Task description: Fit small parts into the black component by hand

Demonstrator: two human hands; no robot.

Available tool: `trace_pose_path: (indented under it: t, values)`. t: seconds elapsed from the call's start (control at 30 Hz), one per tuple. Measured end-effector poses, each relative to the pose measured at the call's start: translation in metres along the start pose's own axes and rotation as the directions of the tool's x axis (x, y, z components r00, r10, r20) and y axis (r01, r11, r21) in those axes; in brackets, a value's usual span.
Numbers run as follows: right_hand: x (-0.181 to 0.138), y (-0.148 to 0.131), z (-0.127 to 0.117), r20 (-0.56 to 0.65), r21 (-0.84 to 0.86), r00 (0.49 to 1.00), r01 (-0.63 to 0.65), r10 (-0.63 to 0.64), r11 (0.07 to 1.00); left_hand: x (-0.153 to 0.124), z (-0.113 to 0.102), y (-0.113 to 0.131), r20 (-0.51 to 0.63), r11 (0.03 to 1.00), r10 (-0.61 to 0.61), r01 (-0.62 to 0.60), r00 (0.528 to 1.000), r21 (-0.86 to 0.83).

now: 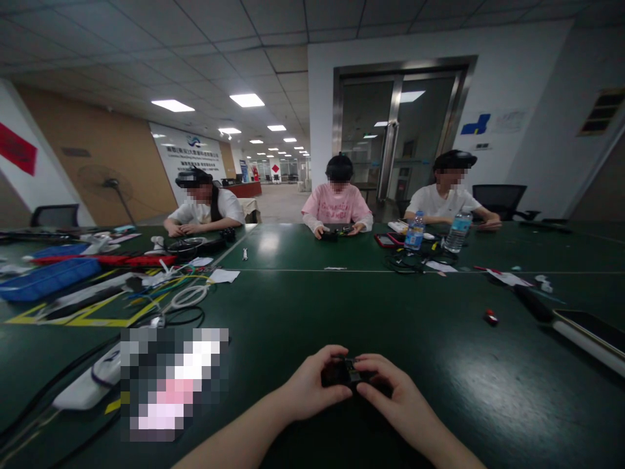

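Both my hands meet low in the head view, over the near part of the green table (273, 312). Between them is a small black block-like object (350, 370) with a few lighter marks; its exact kind I cannot make out. My left hand (317, 384) grips its left side, thumb below and fingers above. From the right, my right hand (385, 384) pinches the same object with thumb and fingertips. My fingers hide much of it.
Left lie a white power strip (90, 378), a blurred-out item (176, 384), coiled cables (188, 296) and a blue tray (49, 280). Right are a small red object (491, 317) and a phone-like device (593, 332). Water bottles (414, 231) stand farther back. Three people sit opposite.
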State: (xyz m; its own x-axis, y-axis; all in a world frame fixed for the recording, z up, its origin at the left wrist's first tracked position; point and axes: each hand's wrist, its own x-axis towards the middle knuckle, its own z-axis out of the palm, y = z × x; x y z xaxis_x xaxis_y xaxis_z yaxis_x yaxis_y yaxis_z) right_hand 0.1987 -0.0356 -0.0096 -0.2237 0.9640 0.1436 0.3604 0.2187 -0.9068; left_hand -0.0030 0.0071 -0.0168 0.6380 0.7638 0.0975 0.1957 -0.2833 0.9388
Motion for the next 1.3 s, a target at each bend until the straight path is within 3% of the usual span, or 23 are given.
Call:
trace_pose_path:
  t: [0.23, 0.53, 0.9, 1.3]
  values:
    - [-0.0003, -0.0012, 0.0022, 0.003, -0.014, 1.000, 0.005, -0.005, 1.000, -0.0021, -0.0011, 0.0111, 0.008, 0.997, -0.003, 0.002, 1.000, 0.071]
    - [0.0003, 0.0036, 0.0033, 0.001, -0.010, 1.000, 0.012, -0.012, 1.000, -0.0017, 0.0016, 0.0017, 0.011, 0.997, 0.042, -0.042, 0.999, 0.064]
    - [-0.0003, 0.0003, 0.0015, 0.017, -0.041, 1.000, 0.004, -0.003, 0.999, -0.0024, -0.0002, 0.0100, 0.011, 0.985, 0.058, -0.059, 0.998, 0.160]
    - [0.0018, 0.0066, 0.0019, 0.032, -0.035, 0.999, -0.023, 0.024, 0.999, -0.0011, -0.0011, 0.0091, 0.022, 0.989, 0.001, -0.005, 1.000, 0.148]
